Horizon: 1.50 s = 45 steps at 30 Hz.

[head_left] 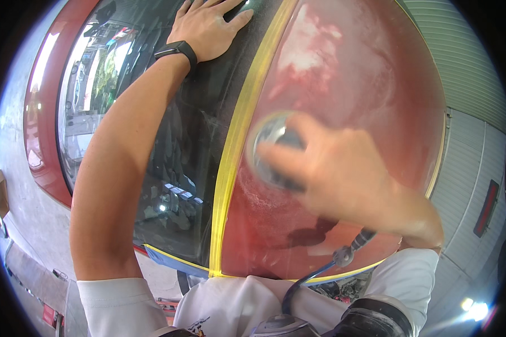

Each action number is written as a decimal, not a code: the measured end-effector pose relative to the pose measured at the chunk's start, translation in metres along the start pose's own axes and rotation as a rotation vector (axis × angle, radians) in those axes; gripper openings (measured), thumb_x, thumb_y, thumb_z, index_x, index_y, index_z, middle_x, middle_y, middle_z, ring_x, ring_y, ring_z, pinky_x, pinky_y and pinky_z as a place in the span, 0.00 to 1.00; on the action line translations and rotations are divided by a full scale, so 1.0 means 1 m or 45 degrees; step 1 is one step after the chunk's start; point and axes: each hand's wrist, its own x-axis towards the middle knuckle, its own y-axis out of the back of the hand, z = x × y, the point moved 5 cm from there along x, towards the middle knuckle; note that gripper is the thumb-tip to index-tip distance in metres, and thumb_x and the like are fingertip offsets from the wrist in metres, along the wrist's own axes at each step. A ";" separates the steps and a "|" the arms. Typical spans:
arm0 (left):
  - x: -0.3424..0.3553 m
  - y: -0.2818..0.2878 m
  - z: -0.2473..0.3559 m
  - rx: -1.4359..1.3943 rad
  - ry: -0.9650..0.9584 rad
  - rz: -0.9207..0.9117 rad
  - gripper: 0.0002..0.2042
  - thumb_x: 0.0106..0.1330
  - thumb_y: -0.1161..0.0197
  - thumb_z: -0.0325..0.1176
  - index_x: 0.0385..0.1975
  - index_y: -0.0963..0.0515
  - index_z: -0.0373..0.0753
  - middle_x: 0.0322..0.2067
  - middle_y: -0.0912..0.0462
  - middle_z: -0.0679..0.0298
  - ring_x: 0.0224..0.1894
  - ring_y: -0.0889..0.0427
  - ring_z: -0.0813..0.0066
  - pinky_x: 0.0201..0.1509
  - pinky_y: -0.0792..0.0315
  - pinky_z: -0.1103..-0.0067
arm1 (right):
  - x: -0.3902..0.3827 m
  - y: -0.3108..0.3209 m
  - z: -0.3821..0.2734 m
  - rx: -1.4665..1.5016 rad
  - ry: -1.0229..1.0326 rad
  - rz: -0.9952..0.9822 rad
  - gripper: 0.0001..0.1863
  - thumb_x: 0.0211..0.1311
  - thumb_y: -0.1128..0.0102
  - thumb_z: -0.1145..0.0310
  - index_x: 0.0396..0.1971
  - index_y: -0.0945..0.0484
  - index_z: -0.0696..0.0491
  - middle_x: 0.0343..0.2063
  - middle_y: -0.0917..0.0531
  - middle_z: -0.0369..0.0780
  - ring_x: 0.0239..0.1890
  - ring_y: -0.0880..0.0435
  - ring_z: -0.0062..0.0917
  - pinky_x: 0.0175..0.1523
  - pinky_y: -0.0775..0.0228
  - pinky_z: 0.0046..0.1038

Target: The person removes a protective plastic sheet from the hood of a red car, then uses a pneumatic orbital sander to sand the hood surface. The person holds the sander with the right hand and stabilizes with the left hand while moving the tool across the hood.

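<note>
By the tape (240, 123) edging the red panel (402, 129), the right hand (340, 163) grips a sander (274, 133), seemingly mid-sanding; left hand (207, 32) splayed on glass (180, 151); next stroke should spare tape.

The right hand (340, 168), blurred, grips a round sander (270, 133) against a red panel (405, 123). Beyond that hand, a pale patch (303, 53) marks the red surface. A hose (315, 271) curves from under the right wrist toward the person's body. The left hand (205, 28) lies flat with fingers spread on dark glass (180, 129), its fingertips near the upper edge of view; a black band (180, 49) circles its wrist. Yellow tape (230, 168) runs lengthwise between the hands. Right of the right hand stands a ribbed shutter (461, 50).
</note>
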 end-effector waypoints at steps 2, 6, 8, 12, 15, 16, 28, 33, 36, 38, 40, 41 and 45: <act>0.000 0.000 0.000 -0.003 0.005 0.000 0.30 0.86 0.50 0.57 0.83 0.30 0.54 0.85 0.34 0.54 0.87 0.41 0.37 0.89 0.48 0.46 | 0.012 0.019 0.035 -0.081 -0.064 0.224 0.24 0.58 0.21 0.63 0.56 0.12 0.41 0.49 0.12 0.49 0.41 0.06 0.50 0.46 0.13 0.50; 0.002 -0.002 -0.001 0.111 -0.057 -0.021 0.31 0.85 0.50 0.57 0.83 0.30 0.54 0.85 0.34 0.54 0.87 0.41 0.37 0.89 0.47 0.46 | 0.027 0.039 0.079 -0.126 -0.095 0.287 0.26 0.55 0.18 0.63 0.57 0.11 0.40 0.45 0.12 0.47 0.45 0.08 0.48 0.47 0.15 0.47; 0.002 -0.003 -0.003 0.092 -0.049 -0.017 0.31 0.85 0.49 0.57 0.83 0.30 0.54 0.85 0.34 0.54 0.87 0.41 0.37 0.89 0.47 0.46 | 0.017 0.035 0.064 -0.105 -0.068 0.243 0.28 0.51 0.16 0.64 0.56 0.11 0.41 0.48 0.13 0.45 0.44 0.09 0.46 0.47 0.15 0.44; 0.002 -0.002 -0.002 0.104 -0.081 -0.007 0.31 0.85 0.49 0.57 0.82 0.29 0.53 0.85 0.34 0.54 0.87 0.41 0.37 0.89 0.48 0.46 | -0.010 0.001 -0.002 -0.027 -0.011 -0.059 0.29 0.50 0.16 0.66 0.56 0.11 0.39 0.54 0.13 0.44 0.38 0.06 0.43 0.40 0.12 0.43; 0.004 -0.001 -0.002 0.060 -0.046 0.000 0.31 0.85 0.49 0.57 0.82 0.29 0.53 0.85 0.34 0.54 0.87 0.41 0.37 0.89 0.48 0.46 | -0.013 -0.002 -0.011 -0.014 -0.023 -0.134 0.30 0.49 0.16 0.66 0.57 0.11 0.38 0.57 0.13 0.44 0.38 0.05 0.44 0.40 0.11 0.43; 0.004 -0.001 -0.003 0.009 -0.008 0.006 0.31 0.85 0.49 0.57 0.82 0.28 0.53 0.85 0.34 0.54 0.87 0.41 0.37 0.89 0.48 0.46 | -0.008 0.004 -0.003 -0.017 -0.045 -0.063 0.30 0.49 0.16 0.66 0.57 0.11 0.39 0.56 0.13 0.44 0.38 0.05 0.44 0.40 0.11 0.43; 0.001 -0.002 -0.001 0.113 -0.090 -0.009 0.31 0.85 0.50 0.58 0.82 0.28 0.53 0.86 0.35 0.55 0.87 0.42 0.37 0.89 0.48 0.47 | -0.016 -0.001 -0.008 -0.023 -0.035 -0.128 0.30 0.49 0.17 0.68 0.57 0.11 0.38 0.54 0.13 0.44 0.38 0.05 0.45 0.40 0.11 0.42; 0.002 -0.002 -0.002 -0.014 0.012 -0.017 0.31 0.85 0.50 0.58 0.82 0.28 0.53 0.87 0.36 0.55 0.88 0.43 0.37 0.90 0.49 0.48 | 0.002 0.021 0.041 -0.082 -0.130 0.197 0.32 0.47 0.14 0.68 0.57 0.11 0.37 0.54 0.13 0.43 0.39 0.06 0.45 0.40 0.12 0.43; 0.001 0.000 -0.002 -0.024 0.016 0.001 0.31 0.85 0.50 0.58 0.82 0.28 0.53 0.87 0.37 0.55 0.88 0.43 0.37 0.90 0.49 0.48 | 0.007 0.026 0.039 -0.104 -0.037 0.209 0.30 0.50 0.16 0.68 0.57 0.11 0.37 0.52 0.13 0.44 0.37 0.06 0.44 0.38 0.12 0.42; 0.000 -0.001 -0.002 -0.004 0.011 -0.008 0.31 0.85 0.49 0.58 0.82 0.28 0.53 0.87 0.38 0.55 0.88 0.44 0.38 0.90 0.50 0.48 | 0.003 0.011 0.009 -0.020 0.071 0.079 0.22 0.56 0.25 0.68 0.53 0.12 0.42 0.44 0.14 0.47 0.30 0.07 0.44 0.31 0.15 0.43; -0.001 0.000 -0.001 0.094 -0.066 -0.027 0.31 0.85 0.49 0.58 0.82 0.28 0.52 0.87 0.37 0.55 0.88 0.44 0.37 0.90 0.49 0.48 | -0.003 -0.003 -0.030 -0.028 0.228 0.016 0.17 0.60 0.30 0.68 0.50 0.12 0.46 0.40 0.16 0.48 0.27 0.08 0.42 0.25 0.17 0.42; -0.001 0.000 0.000 0.144 -0.107 -0.037 0.31 0.85 0.49 0.58 0.82 0.28 0.52 0.87 0.37 0.55 0.88 0.44 0.37 0.90 0.49 0.48 | -0.007 -0.008 -0.045 -0.072 0.325 0.000 0.16 0.60 0.32 0.68 0.49 0.12 0.47 0.40 0.16 0.49 0.26 0.07 0.41 0.22 0.19 0.40; -0.003 0.003 0.002 0.177 -0.127 -0.009 0.30 0.85 0.49 0.57 0.81 0.28 0.52 0.86 0.35 0.54 0.87 0.42 0.34 0.89 0.47 0.47 | -0.003 -0.012 -0.033 -0.150 0.224 -0.079 0.26 0.57 0.30 0.68 0.58 0.12 0.36 0.50 0.16 0.47 0.27 0.08 0.34 0.24 0.18 0.39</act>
